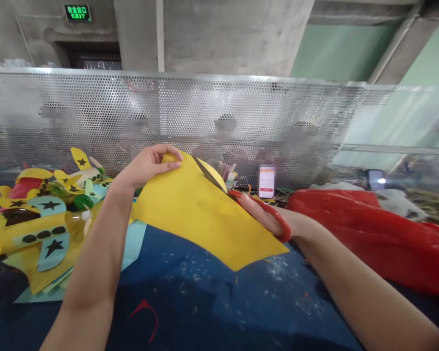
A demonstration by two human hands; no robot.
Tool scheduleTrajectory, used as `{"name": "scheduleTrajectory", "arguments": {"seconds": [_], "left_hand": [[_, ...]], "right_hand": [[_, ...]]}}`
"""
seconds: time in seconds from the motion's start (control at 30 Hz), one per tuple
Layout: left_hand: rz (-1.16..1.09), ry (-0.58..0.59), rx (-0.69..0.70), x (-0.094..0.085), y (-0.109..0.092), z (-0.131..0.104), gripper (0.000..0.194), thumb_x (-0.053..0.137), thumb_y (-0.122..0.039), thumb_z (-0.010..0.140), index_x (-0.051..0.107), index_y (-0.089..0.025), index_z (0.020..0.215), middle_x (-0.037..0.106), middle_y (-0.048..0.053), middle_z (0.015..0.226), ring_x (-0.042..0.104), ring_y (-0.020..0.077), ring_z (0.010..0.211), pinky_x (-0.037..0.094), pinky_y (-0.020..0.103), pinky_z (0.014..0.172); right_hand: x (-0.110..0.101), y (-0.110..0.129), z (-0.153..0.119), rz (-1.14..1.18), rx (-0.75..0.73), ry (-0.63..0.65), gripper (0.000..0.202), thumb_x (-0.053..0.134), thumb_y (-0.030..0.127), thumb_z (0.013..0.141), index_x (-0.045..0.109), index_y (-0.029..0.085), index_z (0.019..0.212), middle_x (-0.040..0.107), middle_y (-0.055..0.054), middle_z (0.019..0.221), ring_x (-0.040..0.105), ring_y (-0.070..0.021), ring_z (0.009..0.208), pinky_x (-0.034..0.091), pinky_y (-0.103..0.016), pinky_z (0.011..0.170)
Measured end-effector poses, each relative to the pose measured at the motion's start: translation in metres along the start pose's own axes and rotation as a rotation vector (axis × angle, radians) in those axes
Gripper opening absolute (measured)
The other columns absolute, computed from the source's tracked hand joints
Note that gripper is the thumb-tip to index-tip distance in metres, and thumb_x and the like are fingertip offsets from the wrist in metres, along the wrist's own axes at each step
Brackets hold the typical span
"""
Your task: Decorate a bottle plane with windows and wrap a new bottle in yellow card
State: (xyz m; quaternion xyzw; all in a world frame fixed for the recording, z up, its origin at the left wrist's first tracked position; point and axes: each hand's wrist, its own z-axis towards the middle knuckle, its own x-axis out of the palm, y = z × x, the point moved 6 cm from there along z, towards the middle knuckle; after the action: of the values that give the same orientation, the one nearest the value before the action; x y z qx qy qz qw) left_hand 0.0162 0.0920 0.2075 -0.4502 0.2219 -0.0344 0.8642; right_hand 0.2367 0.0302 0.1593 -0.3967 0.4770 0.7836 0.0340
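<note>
A large yellow sheet, paper or thin foam, is held up over the blue table. My left hand pinches its upper left edge between thumb and fingers. In my right hand is a pair of scissors with red handles. Their blades lie at the sheet's upper edge, where a yellow strip curves apart from the main piece. Part of the blades is hidden behind the sheet and the hand.
Yellow and light-blue craft planes with black stars pile up at left, over coloured sheets. A lit phone stands behind. Red plastic lies at right. A red scrap is on the blue table. A perforated metal screen rises beyond.
</note>
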Motion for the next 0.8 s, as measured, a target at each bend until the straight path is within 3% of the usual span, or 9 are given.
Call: {"name": "scheduleTrajectory", "arguments": {"seconds": [0.1, 0.27, 0.47, 0.63, 0.8], "left_hand": [[0.036, 0.061, -0.019, 0.009, 0.000, 0.003, 0.020, 0.071, -0.036, 0.074, 0.068, -0.020, 0.085, 0.067, 0.002, 0.093, 0.065, 0.0176, 0.079, 0.053, 0.029, 0.071], [0.052, 0.258, -0.072, 0.028, -0.004, 0.000, 0.030, 0.074, -0.034, 0.071, 0.071, -0.022, 0.098, 0.069, 0.005, 0.103, 0.068, 0.0257, 0.089, 0.055, 0.036, 0.075], [0.099, 0.354, -0.078, 0.031, -0.012, -0.007, 0.042, 0.077, -0.022, 0.066, 0.070, -0.025, 0.108, 0.068, 0.006, 0.111, 0.067, 0.0302, 0.095, 0.057, 0.036, 0.076], [0.087, 0.347, -0.147, 0.032, -0.019, -0.012, 0.043, 0.078, -0.013, 0.061, 0.073, -0.022, 0.103, 0.070, 0.007, 0.107, 0.066, 0.0355, 0.099, 0.056, 0.039, 0.080], [0.089, 0.329, -0.212, 0.031, -0.019, -0.016, 0.047, 0.077, -0.012, 0.060, 0.072, -0.022, 0.105, 0.071, 0.006, 0.102, 0.066, 0.0363, 0.100, 0.056, 0.039, 0.079]], "right_hand": [[0.015, -0.012, -0.014, 0.049, 0.089, 0.145, 0.057, 0.027, 0.056, 0.094, 0.063, 0.020, 0.118, 0.074, -0.007, 0.098, 0.070, -0.0223, 0.091, 0.056, -0.036, 0.084], [0.019, -0.014, -0.034, -0.010, 0.056, 0.162, 0.053, 0.028, 0.052, 0.095, 0.060, 0.021, 0.124, 0.071, -0.008, 0.108, 0.068, -0.0233, 0.098, 0.051, -0.038, 0.093], [0.024, -0.021, -0.037, -0.057, 0.095, 0.201, 0.055, 0.027, 0.052, 0.096, 0.052, 0.021, 0.133, 0.064, -0.011, 0.124, 0.062, -0.0264, 0.112, 0.050, -0.040, 0.095], [0.036, -0.018, -0.037, 0.042, 0.060, 0.281, 0.055, 0.028, 0.051, 0.096, 0.046, 0.022, 0.138, 0.060, -0.012, 0.128, 0.053, -0.0281, 0.124, 0.048, -0.042, 0.097], [0.043, -0.021, -0.032, -0.047, 0.021, 0.212, 0.047, 0.032, 0.048, 0.095, 0.054, 0.025, 0.130, 0.064, -0.007, 0.121, 0.062, -0.0263, 0.109, 0.049, -0.041, 0.096]]}}
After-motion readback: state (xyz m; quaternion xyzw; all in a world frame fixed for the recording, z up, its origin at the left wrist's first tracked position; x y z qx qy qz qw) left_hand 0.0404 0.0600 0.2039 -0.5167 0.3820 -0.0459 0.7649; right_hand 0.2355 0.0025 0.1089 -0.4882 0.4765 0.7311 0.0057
